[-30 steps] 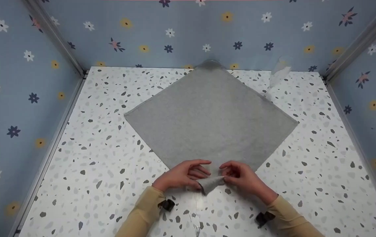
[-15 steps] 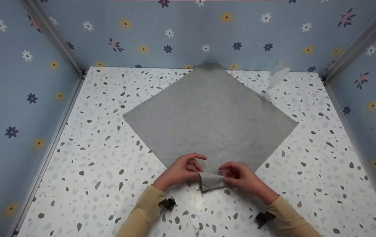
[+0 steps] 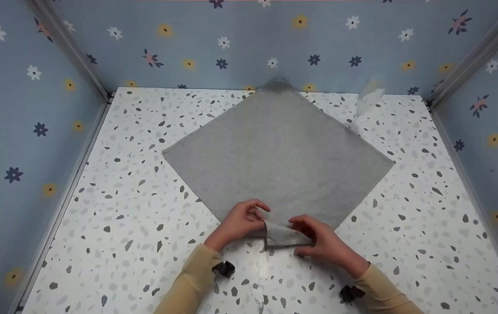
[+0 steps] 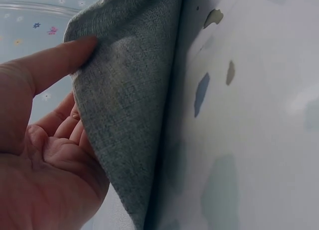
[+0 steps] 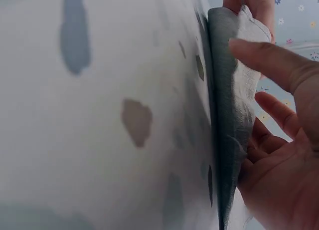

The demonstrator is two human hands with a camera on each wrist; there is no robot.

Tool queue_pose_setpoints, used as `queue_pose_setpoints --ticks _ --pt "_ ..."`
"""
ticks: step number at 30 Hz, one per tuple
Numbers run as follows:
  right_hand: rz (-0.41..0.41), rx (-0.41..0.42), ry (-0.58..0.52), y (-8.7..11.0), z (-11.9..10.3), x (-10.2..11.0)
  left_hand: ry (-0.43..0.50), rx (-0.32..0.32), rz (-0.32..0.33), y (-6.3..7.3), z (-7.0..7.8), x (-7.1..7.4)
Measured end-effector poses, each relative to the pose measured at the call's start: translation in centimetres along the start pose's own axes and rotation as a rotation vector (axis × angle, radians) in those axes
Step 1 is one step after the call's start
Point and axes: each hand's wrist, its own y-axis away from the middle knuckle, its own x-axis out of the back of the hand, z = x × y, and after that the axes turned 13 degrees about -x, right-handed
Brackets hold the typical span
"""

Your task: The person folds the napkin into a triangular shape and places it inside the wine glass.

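A square grey cloth [image 3: 275, 152] lies on the speckled table like a diamond, its near corner folded up and back. My left hand [image 3: 238, 224] pinches the left end of this fold; the left wrist view shows the thumb [image 4: 75, 55] on the front and the other fingers behind the fabric. Around the right part of the fold is my right hand [image 3: 323, 240], thumb and fingers spread apart. In the right wrist view its thumb [image 5: 264, 55] overlaps the front of the folded cloth [image 5: 227, 100], with the loosely bent fingers at the back.
A speckled white table [image 3: 122, 209] is enclosed by blue flowered walls [image 3: 249, 43] at the back and sides. The cloth's far corner meets the back wall. A clear plastic-looking piece [image 3: 368, 98] stands at the back right. Each sleeve carries a small black mount [image 3: 227, 269].
My left hand has moved slightly up, lifting the fold's left end. The fold has flattened and widened to the right. My right hand has parted thumb and fingers.
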Motion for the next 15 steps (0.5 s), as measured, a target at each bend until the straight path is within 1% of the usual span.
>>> queue_pose_setpoints --ticks 3,5,7,9,12,14,15 --pt "0.05 0.002 0.047 -0.2 0.6 -0.2 -0.023 0.004 0.036 -0.1 0.0 0.0" --pt "0.085 0.011 0.06 -0.3 0.7 -0.2 -0.037 0.003 0.06 -0.2 0.1 -0.1" --pt "0.112 0.011 0.029 -0.5 0.7 0.0 -0.045 0.01 0.085 -0.4 -0.1 0.0" --pt "0.13 0.005 -0.021 -0.6 0.6 0.3 -0.046 0.004 0.11 -0.6 -1.1 0.0" --pt "0.128 -0.044 -0.098 -0.5 -1.0 1.2 -0.038 0.008 0.123 -0.8 -1.0 0.1" --pt "0.121 -0.091 -0.127 -0.4 -2.2 1.9 -0.04 0.005 0.118 -0.8 -0.6 0.3" --pt "0.115 -0.112 -0.136 -0.3 -2.7 2.2 -0.042 0.011 0.112 -0.8 -0.1 0.4"
